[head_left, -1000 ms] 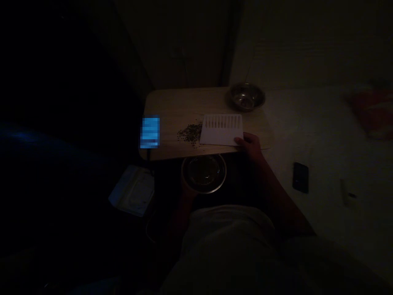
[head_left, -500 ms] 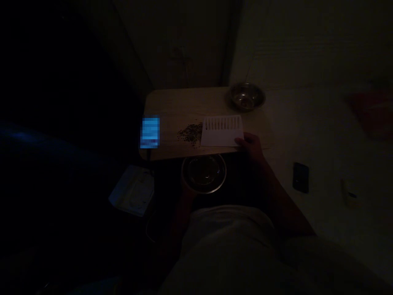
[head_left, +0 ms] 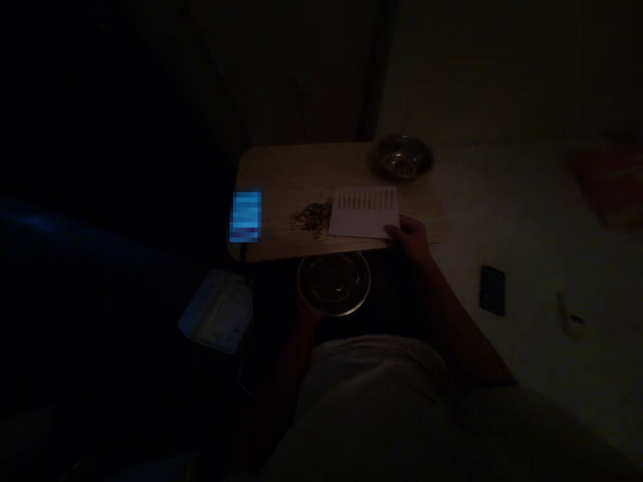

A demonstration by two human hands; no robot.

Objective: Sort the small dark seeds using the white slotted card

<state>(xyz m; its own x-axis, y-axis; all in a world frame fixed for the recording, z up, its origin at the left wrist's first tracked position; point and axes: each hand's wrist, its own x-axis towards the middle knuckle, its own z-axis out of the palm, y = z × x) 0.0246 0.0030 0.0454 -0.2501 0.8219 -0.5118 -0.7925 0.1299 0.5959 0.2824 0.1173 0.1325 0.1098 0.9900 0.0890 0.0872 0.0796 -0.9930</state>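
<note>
In the dim head view, my right hand (head_left: pixel 410 237) pinches the near right corner of a white flat piece with a row of slots (head_left: pixel 362 222), thumb on top. Its left edge meets a scattered pile of small dark bits (head_left: pixel 312 217), too small to name, on the wooden tabletop (head_left: pixel 281 167). Below the table's near edge, my left hand (head_left: pixel 308 312) grips a round metal bowl (head_left: pixel 346 310) by its lower left side; most of its fingers are hidden underneath. Shiny reflections show inside this bowl, but its contents are too dark to tell.
A second metal bowl (head_left: pixel 404 159) stands at the tabletop's far right corner. At the left edge is a blurred-out bright blue screen (head_left: pixel 245 215). A dark phone (head_left: pixel 492 290) and a small pale object (head_left: pixel 573 321) lie on the pale surface at right. A whitish box-like thing (head_left: pixel 218 311) sits lower left.
The white slotted piece has tilted slightly in my right hand, its near edge a touch higher. My left hand and the bowl stay in place.
</note>
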